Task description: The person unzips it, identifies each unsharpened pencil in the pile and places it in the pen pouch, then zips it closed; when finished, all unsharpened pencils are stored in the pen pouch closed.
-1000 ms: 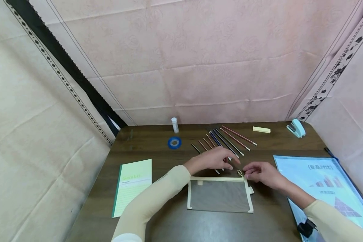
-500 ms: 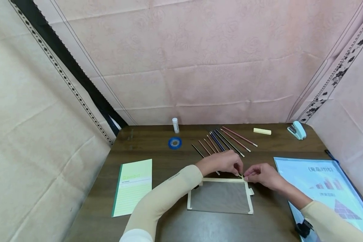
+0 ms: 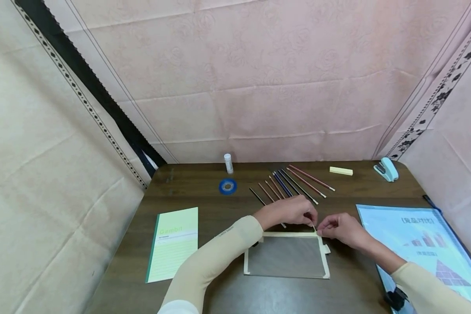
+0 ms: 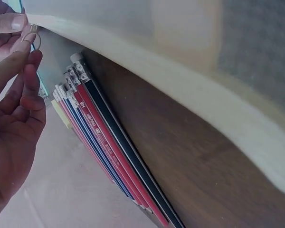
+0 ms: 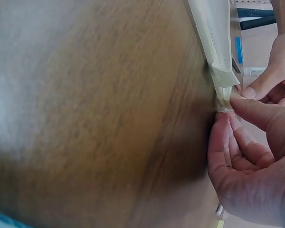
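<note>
A flat mesh zipper pouch (image 3: pixel 286 257) with cream edging lies on the table, its small side tab (image 3: pixel 327 249) pointing right. At its far right corner my left hand (image 3: pixel 294 211) pinches the cream loop of the zipper pull (image 4: pixel 37 42) between thumb and index finger. Close beside it, my right hand (image 3: pixel 343 229) pinches the pouch's corner with thumb and fingertips. The right wrist view has the pouch's end (image 5: pixel 222 78) running into these fingertips, and the two thumbs almost meet there. My left hand partly hides the pencils behind the pouch.
Several pencils (image 3: pixel 307 178) lie fanned out behind the pouch. Blue tape (image 3: pixel 227 186) and a glue stick (image 3: pixel 228 164) are at the back. A green notebook (image 3: pixel 174 244) lies left, a blue folder (image 3: pixel 420 244) right. Farther back are a yellow block (image 3: pixel 341 171) and a stapler (image 3: pixel 386 169).
My left hand has moved right and down from over the pencils to the pouch's corner and taken hold of the pull loop. My right hand has stayed at that corner.
</note>
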Motion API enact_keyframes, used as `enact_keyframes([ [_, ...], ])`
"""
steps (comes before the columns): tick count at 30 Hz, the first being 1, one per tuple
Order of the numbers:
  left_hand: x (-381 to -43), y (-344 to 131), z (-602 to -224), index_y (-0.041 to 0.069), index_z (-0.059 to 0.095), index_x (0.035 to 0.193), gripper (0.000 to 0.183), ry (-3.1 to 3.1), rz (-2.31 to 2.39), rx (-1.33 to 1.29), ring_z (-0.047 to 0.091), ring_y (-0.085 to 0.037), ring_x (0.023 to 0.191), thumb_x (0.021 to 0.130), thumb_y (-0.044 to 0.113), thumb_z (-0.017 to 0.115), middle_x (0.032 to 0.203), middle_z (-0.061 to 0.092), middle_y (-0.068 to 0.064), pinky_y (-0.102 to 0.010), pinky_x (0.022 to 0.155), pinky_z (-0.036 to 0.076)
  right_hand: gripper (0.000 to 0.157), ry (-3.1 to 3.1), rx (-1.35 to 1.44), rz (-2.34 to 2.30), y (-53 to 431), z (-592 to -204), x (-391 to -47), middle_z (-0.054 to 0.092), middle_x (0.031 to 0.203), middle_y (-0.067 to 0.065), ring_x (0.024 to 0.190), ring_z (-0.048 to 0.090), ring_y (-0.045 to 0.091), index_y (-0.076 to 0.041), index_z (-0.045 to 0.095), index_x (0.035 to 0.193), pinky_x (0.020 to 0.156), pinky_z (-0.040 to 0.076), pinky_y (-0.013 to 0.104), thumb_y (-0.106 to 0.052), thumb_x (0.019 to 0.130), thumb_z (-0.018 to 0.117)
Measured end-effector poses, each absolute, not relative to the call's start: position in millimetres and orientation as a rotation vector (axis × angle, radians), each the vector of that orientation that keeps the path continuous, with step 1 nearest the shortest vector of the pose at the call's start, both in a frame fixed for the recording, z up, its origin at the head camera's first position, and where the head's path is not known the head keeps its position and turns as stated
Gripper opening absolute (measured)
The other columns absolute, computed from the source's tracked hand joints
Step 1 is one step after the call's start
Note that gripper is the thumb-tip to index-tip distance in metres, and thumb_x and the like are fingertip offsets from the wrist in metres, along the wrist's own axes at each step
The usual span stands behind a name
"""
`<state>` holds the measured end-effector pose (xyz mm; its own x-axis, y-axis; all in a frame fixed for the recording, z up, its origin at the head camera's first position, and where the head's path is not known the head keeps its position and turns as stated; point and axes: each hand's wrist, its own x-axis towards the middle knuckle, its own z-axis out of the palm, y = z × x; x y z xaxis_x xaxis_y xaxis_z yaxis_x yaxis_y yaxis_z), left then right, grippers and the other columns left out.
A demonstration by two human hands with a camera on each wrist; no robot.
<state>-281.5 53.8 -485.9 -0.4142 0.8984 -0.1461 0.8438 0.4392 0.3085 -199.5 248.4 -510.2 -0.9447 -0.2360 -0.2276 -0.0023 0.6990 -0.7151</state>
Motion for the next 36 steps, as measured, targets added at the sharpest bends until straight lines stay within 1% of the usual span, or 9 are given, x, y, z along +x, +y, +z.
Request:
enact_keyframes([
  [5,-279,49,-485,0.031,0.069,0.091,0.006,2.394,0.327,1.498,0.056,0.008,0.075,0.092,0.032,0.063,0.085,0.064,0.023,-0.007,0.069,0.046,0.017,2.62,-0.208,-1.061,246,-507,-198,0.073,0.084,-0.005,0.075,0.058,0.013,-0.021,0.074,0.092,0.066,0.046,0.028,-0.036,0.084,0.072],
  [9,-276,47,-484,0.03,0.069,0.092,0.006,2.387,0.374,1.507,0.056,0.008,0.075,0.092,0.031,0.063,0.085,0.064,0.021,-0.006,0.069,0.046,0.017,2.608,-0.243,-1.058,245,-506,-197,0.073,0.086,-0.005,0.077,0.058,0.013,-0.022,0.074,0.093,0.068,0.047,0.029,-0.037,0.085,0.071],
  [12,-272,47,-483,0.031,0.068,0.093,0.006,2.417,0.38,1.505,0.056,0.009,0.076,0.093,0.03,0.063,0.085,0.064,0.022,-0.006,0.07,0.045,0.018,2.606,-0.279,-1.07,245,-506,-195,0.073,0.087,-0.005,0.078,0.058,0.014,-0.021,0.074,0.093,0.069,0.047,0.029,-0.037,0.086,0.069],
  [17,-261,43,-477,0.033,0.068,0.093,0.008,2.507,0.363,1.492,0.054,0.01,0.073,0.094,0.028,0.062,0.084,0.063,0.024,-0.007,0.068,0.044,0.019,2.607,-0.289,-1.096,243,-504,-190,0.071,0.088,-0.004,0.079,0.058,0.014,-0.02,0.072,0.094,0.069,0.049,0.027,-0.038,0.088,0.067],
  [22,-253,36,-466,0.036,0.067,0.092,0.008,2.621,0.38,1.483,0.051,0.009,0.067,0.094,0.033,0.06,0.082,0.061,0.026,-0.008,0.067,0.042,0.015,2.628,-0.263,-1.15,242,-496,-186,0.07,0.087,-0.004,0.078,0.059,0.014,-0.022,0.071,0.091,0.069,0.05,0.026,-0.036,0.089,0.067],
  [26,-249,31,-456,0.037,0.066,0.088,0.008,2.707,0.403,1.463,0.05,0.009,0.064,0.094,0.034,0.061,0.077,0.059,0.028,-0.009,0.063,0.041,0.011,2.656,-0.263,-1.223,242,-490,-183,0.071,0.087,-0.004,0.077,0.061,0.013,-0.024,0.07,0.09,0.069,0.051,0.023,-0.034,0.088,0.068],
  [28,-246,28,-450,0.037,0.064,0.087,0.008,2.729,0.417,1.446,0.049,0.009,0.063,0.093,0.034,0.061,0.074,0.058,0.026,-0.01,0.061,0.041,0.011,2.663,-0.261,-1.271,242,-488,-182,0.071,0.087,-0.005,0.077,0.063,0.013,-0.024,0.07,0.09,0.069,0.051,0.022,-0.035,0.087,0.069],
  [33,-235,16,-443,0.034,0.063,0.086,0.007,2.778,0.467,1.431,0.046,0.007,0.057,0.093,0.035,0.061,0.068,0.055,0.023,-0.009,0.055,0.038,0.016,2.705,-0.287,-1.394,237,-485,-177,0.07,0.082,-0.004,0.073,0.064,0.015,-0.023,0.07,0.09,0.063,0.052,0.023,-0.038,0.085,0.071],
  [36,-229,8,-441,0.033,0.065,0.086,0.006,2.794,0.535,1.43,0.047,0.007,0.058,0.092,0.033,0.063,0.071,0.056,0.023,-0.008,0.055,0.038,0.016,2.771,-0.334,-1.422,235,-483,-174,0.068,0.079,-0.005,0.069,0.061,0.013,-0.025,0.068,0.091,0.061,0.053,0.024,-0.038,0.085,0.072],
])
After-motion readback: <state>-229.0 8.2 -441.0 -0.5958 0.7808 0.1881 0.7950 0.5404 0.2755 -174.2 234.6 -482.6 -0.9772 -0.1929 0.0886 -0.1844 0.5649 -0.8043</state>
